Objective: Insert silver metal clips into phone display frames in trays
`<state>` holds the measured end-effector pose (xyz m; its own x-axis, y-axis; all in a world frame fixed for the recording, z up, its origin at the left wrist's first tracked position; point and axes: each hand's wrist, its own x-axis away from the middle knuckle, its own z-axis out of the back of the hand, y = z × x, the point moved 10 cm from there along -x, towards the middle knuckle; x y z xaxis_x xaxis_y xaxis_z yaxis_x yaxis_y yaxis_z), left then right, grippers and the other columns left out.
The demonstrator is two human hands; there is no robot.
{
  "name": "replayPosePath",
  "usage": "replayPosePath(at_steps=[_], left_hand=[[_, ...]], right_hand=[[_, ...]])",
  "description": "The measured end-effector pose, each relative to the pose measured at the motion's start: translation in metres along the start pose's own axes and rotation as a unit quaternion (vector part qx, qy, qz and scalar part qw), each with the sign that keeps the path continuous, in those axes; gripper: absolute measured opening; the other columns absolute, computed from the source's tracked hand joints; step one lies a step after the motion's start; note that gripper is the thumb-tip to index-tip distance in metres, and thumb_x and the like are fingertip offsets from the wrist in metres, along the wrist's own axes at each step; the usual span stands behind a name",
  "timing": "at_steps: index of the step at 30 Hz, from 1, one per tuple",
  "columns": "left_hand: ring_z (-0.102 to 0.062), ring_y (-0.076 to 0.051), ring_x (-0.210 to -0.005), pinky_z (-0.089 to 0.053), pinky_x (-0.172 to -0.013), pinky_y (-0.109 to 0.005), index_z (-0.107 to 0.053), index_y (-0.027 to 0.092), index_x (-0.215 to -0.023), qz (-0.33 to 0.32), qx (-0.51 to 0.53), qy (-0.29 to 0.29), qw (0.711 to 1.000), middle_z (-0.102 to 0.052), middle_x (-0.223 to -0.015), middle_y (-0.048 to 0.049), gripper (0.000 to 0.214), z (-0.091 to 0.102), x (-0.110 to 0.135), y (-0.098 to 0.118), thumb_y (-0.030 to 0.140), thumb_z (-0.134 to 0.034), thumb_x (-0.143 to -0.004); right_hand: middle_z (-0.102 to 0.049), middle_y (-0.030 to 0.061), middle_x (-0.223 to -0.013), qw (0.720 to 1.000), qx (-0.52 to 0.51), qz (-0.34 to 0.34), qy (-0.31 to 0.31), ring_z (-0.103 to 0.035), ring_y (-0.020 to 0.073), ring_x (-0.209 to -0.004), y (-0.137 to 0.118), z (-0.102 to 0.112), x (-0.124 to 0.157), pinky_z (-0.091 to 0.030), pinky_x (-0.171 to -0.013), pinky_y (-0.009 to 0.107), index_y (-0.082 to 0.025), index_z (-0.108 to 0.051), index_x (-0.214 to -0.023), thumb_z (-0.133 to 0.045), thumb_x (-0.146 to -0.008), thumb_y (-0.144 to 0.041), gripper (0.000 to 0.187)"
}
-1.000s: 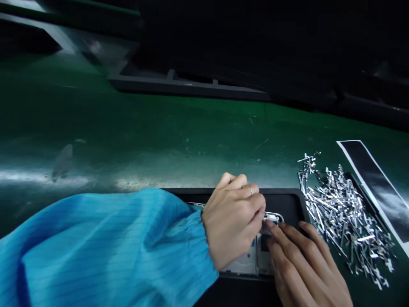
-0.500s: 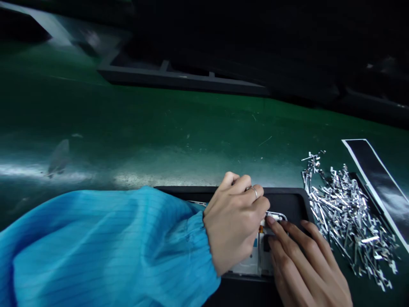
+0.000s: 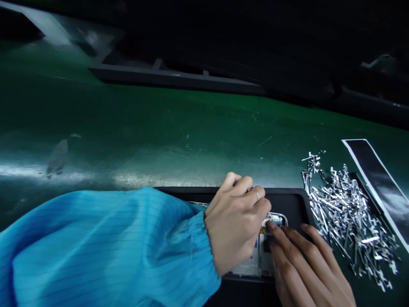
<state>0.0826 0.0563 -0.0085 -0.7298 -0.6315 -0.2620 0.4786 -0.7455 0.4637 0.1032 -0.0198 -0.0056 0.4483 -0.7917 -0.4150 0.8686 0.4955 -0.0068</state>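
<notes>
A pale phone frame (image 3: 255, 260) lies in a black tray (image 3: 287, 202) at the near edge of the green bench. My left hand (image 3: 234, 224), in a blue sleeve and with a ring on one finger, rests curled over the frame, its fingertips pinched together at the frame's top right corner (image 3: 276, 219). What the pinch holds is hidden. My right hand (image 3: 303, 264) lies flat on the frame from the right, fingers stretched out, the forefinger tip touching that same corner.
A heap of several small shiny metal strips (image 3: 347, 215) lies right of the tray. A black sheet with a white border (image 3: 378, 185) sits at the far right. A dark grey rail (image 3: 172, 79) runs along the back of the green mat (image 3: 143, 128).
The view has drifted slightly. My left hand has shifted a little right on the frame, uncovering more of the frame's top corner. My right hand has barely moved.
</notes>
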Motion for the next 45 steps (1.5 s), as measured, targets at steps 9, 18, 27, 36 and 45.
replayPosePath(at_steps=[9, 18, 27, 36, 45], left_hand=[[-0.033, -0.014, -0.061, -0.024, -0.06, -0.032, -0.046, 0.013, -0.056, -0.002, -0.003, 0.011, 1.0, -0.045, -0.062, -0.0035, 0.027, 0.002, 0.0, 0.001, 0.011, -0.03, -0.078], [-0.033, -0.014, -0.062, -0.025, -0.061, -0.033, -0.046, 0.013, -0.057, -0.001, 0.003, 0.015, 1.0, -0.045, -0.062, -0.0029, 0.027, 0.003, 0.0, 0.001, 0.012, -0.031, -0.079], [-0.032, -0.014, -0.06, -0.025, -0.061, -0.032, -0.046, 0.012, -0.057, 0.0, -0.009, 0.007, 1.0, -0.043, -0.06, -0.003, 0.025, 0.002, 0.0, 0.001, 0.01, -0.032, -0.077], [-0.034, -0.014, -0.062, -0.025, -0.064, -0.032, -0.046, 0.013, -0.057, 0.013, 0.001, -0.009, 1.0, -0.044, -0.062, -0.0031, 0.024, 0.0, -0.001, 0.001, 0.01, -0.033, -0.077], [-0.035, -0.015, -0.063, -0.025, -0.063, -0.032, -0.045, 0.013, -0.057, 0.013, 0.007, -0.022, 1.0, -0.045, -0.062, -0.0033, 0.025, 0.001, 0.0, -0.001, 0.009, -0.031, -0.076]], right_hand=[[-0.061, 0.0062, -0.091, 1.0, 0.0, 0.003, -0.001, -0.057, 0.0182, -0.081, -0.001, 0.001, 0.002, -0.039, -0.08, 0.037, -0.013, -0.056, -0.075, -0.036, -0.073, -0.004, 0.022], [-0.061, 0.0074, -0.091, 1.0, 0.005, 0.006, 0.003, -0.057, 0.0184, -0.079, -0.002, 0.0, 0.001, -0.038, -0.079, 0.037, -0.011, -0.056, -0.076, -0.037, -0.073, -0.003, 0.021], [-0.06, 0.0079, -0.093, 1.0, 0.013, 0.006, 0.007, -0.057, 0.0193, -0.079, -0.002, -0.001, 0.001, -0.039, -0.078, 0.037, -0.011, -0.056, -0.076, -0.037, -0.074, -0.004, 0.021], [-0.061, 0.0072, -0.092, 0.999, 0.041, 0.012, -0.004, -0.058, 0.0185, -0.08, -0.004, -0.002, -0.002, -0.038, -0.08, 0.037, -0.012, -0.057, -0.079, -0.036, -0.075, -0.004, 0.023], [-0.061, 0.0106, -0.091, 0.998, 0.045, 0.023, -0.025, -0.057, 0.0189, -0.083, -0.008, -0.003, -0.009, -0.038, -0.082, 0.037, -0.008, -0.055, -0.088, -0.033, -0.075, -0.003, 0.026]])
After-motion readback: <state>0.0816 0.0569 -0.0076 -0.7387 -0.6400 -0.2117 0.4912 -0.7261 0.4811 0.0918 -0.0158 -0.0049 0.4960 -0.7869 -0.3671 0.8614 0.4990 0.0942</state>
